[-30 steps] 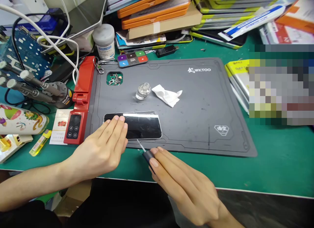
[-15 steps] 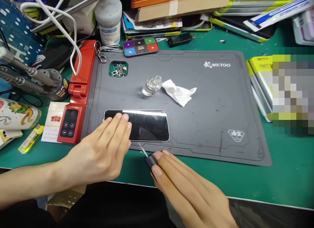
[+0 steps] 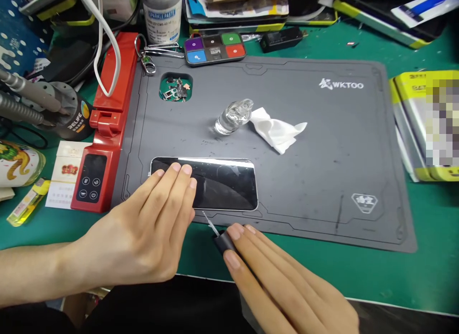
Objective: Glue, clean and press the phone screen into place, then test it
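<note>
The phone lies flat, screen up, on the grey work mat near the mat's front edge, left of centre. The mat rests on the green bench.

The left hand rests on the left end of the phone. Its grip is spread flat: the fingers lie extended and side by side on the glass, pressing down, pinching nothing. About the left third of the screen is covered.

The right hand is just in front of the phone, over the mat's front edge. Its grip is pressed together around the dark handle of a fine-tipped tool. The thin metal tip points up and to the left, ending just beside the phone's near long edge; whether it touches cannot be told.

The phone's long axis runs left to right, parallel to the mat's front edge. Which end is the top cannot be told.

The screen is black and glossy, with a bright strip of reflected light along the far edge, rounded corners and a thin light frame.
</note>
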### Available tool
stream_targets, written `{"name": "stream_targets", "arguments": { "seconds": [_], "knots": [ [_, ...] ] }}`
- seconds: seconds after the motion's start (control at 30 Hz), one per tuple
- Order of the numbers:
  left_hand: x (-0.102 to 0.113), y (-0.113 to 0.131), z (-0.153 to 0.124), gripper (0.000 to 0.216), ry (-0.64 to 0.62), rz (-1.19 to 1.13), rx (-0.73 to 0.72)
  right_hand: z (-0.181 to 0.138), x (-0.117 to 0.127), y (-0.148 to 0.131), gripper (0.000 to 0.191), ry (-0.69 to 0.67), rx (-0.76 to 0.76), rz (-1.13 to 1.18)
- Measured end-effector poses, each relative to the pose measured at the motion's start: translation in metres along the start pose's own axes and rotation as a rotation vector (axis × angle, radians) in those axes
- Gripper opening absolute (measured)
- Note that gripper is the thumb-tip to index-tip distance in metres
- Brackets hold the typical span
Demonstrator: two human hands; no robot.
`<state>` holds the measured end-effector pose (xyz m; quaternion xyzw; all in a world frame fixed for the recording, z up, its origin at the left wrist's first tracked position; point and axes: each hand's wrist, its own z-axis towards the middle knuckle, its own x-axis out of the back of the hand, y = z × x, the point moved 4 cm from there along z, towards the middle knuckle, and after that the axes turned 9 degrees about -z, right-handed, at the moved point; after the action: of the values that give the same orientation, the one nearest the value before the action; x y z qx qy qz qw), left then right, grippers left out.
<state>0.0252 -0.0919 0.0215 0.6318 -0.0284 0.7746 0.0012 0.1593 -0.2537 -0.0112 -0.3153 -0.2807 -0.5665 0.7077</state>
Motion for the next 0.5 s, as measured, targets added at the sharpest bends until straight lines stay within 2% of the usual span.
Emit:
{"name": "stream_targets", "arguments": {
  "seconds": [0.13, 0.33, 0.5],
  "knots": [
    [0.0006, -0.0021, -0.0004, 0.053, 0.009, -0.088, 0.053, -0.0011, 0.0001, 0.0003, 0.019, -0.014, 0.011, -0.003],
    [0.0021, 0.0002, 0.0009, 0.043, 0.013, -0.012, -0.022, -0.0031, -0.0014, -0.0003, 0.018, -0.018, -0.016, -0.03],
    [0.0027, -0.0055, -0.0049, 0.059, 0.021, -0.171, 0.08, -0.0036, -0.0019, -0.0032, 0.023, -0.032, -0.05, -0.053]
  ]
}}
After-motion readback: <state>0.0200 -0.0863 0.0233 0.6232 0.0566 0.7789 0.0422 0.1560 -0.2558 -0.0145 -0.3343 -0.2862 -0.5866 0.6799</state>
